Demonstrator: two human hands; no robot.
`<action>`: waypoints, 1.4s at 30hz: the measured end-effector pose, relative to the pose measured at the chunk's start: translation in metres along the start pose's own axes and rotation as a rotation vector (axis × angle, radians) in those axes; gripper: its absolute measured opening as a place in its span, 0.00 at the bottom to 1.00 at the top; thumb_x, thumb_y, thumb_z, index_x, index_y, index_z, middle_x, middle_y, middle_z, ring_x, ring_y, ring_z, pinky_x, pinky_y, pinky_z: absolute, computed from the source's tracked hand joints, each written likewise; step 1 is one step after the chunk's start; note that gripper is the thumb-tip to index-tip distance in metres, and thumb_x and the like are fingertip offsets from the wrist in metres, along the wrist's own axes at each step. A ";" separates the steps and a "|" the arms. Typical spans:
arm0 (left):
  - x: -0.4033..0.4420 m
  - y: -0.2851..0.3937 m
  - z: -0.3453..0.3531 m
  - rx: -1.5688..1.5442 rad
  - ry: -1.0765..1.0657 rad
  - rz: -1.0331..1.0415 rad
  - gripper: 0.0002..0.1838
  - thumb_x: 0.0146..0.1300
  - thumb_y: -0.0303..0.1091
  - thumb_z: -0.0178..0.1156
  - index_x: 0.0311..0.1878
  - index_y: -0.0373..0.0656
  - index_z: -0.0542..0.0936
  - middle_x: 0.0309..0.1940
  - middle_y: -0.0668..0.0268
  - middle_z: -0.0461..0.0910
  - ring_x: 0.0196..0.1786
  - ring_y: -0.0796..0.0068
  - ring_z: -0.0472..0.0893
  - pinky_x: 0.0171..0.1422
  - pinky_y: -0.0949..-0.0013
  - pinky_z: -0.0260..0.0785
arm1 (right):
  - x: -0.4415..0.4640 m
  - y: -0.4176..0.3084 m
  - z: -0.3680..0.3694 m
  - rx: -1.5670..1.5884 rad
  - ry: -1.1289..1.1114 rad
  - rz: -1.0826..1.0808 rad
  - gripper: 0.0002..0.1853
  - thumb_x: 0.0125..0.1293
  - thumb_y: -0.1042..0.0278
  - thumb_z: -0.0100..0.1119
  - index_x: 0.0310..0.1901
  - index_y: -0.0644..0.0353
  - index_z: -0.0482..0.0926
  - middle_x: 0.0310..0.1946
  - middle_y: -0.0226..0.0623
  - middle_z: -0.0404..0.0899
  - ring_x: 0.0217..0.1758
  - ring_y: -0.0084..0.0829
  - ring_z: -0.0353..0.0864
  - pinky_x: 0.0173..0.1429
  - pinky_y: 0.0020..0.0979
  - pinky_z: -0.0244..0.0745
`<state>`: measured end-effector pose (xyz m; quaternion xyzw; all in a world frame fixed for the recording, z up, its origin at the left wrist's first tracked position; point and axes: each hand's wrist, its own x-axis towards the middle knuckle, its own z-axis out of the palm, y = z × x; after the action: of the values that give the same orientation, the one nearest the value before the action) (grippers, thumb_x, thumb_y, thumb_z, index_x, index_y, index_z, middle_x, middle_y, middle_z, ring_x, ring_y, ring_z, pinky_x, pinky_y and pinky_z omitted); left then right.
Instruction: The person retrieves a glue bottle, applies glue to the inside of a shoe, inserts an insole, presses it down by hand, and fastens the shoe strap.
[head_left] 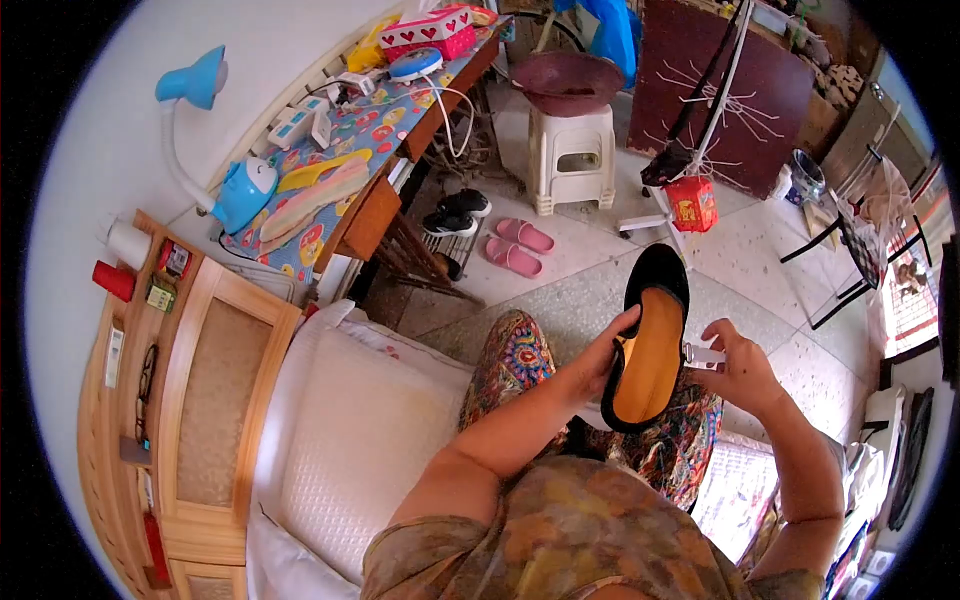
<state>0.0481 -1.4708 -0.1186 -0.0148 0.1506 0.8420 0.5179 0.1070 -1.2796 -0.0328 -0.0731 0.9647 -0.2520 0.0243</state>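
A black shoe [652,345] with a tan insole is held above my lap, its toe pointing away from me. My left hand [598,366] grips its left side, thumb on the rim and the other fingers hidden beneath. On the opposite side, my right hand [748,370] pinches a small, pale strap-like piece [704,356] with a metal-looking end. That end meets the shoe's right edge; whether it is fastened there I cannot tell.
Pink slippers [520,248] and black sneakers [458,212] are on the floor ahead. A white stool [572,155] bears a dark red basin [566,80]. The bed [350,460] is at my left, beyond it a desk [365,130]. A black chair [860,235] stands right.
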 end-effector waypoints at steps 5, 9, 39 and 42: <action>0.004 -0.004 -0.003 -0.087 0.076 -0.050 0.27 0.57 0.56 0.46 0.49 0.43 0.72 0.39 0.60 0.77 0.40 0.66 0.78 0.49 0.62 0.69 | 0.004 0.021 0.016 -0.209 -0.120 0.086 0.14 0.57 0.55 0.50 0.33 0.58 0.74 0.27 0.46 0.76 0.27 0.47 0.76 0.32 0.42 0.70; 0.007 -0.005 -0.008 0.027 0.148 0.034 0.27 0.58 0.55 0.45 0.50 0.43 0.70 0.40 0.59 0.77 0.39 0.65 0.78 0.45 0.62 0.70 | 0.000 0.008 0.007 -0.234 -0.099 0.056 0.15 0.57 0.55 0.49 0.28 0.60 0.74 0.25 0.45 0.74 0.29 0.46 0.74 0.32 0.41 0.69; 0.073 -0.046 -0.003 0.189 -0.023 0.044 0.24 0.61 0.44 0.46 0.57 0.41 0.61 0.51 0.54 0.68 0.43 0.60 0.72 0.41 0.61 0.70 | -0.300 0.151 0.205 0.210 0.638 1.050 0.14 0.44 0.73 0.62 0.34 0.58 0.69 0.29 0.39 0.73 0.28 0.35 0.75 0.34 0.33 0.70; 0.103 -0.054 -0.016 0.120 0.065 -0.023 0.29 0.56 0.45 0.52 0.58 0.42 0.61 0.52 0.55 0.67 0.41 0.59 0.71 0.40 0.65 0.67 | -0.305 0.147 0.202 0.229 0.629 1.089 0.13 0.44 0.73 0.61 0.33 0.59 0.70 0.29 0.39 0.72 0.29 0.35 0.74 0.35 0.33 0.70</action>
<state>0.0458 -1.3636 -0.1657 -0.0127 0.2175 0.8243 0.5225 0.4063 -1.2034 -0.2784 0.5079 0.7917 -0.3145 -0.1278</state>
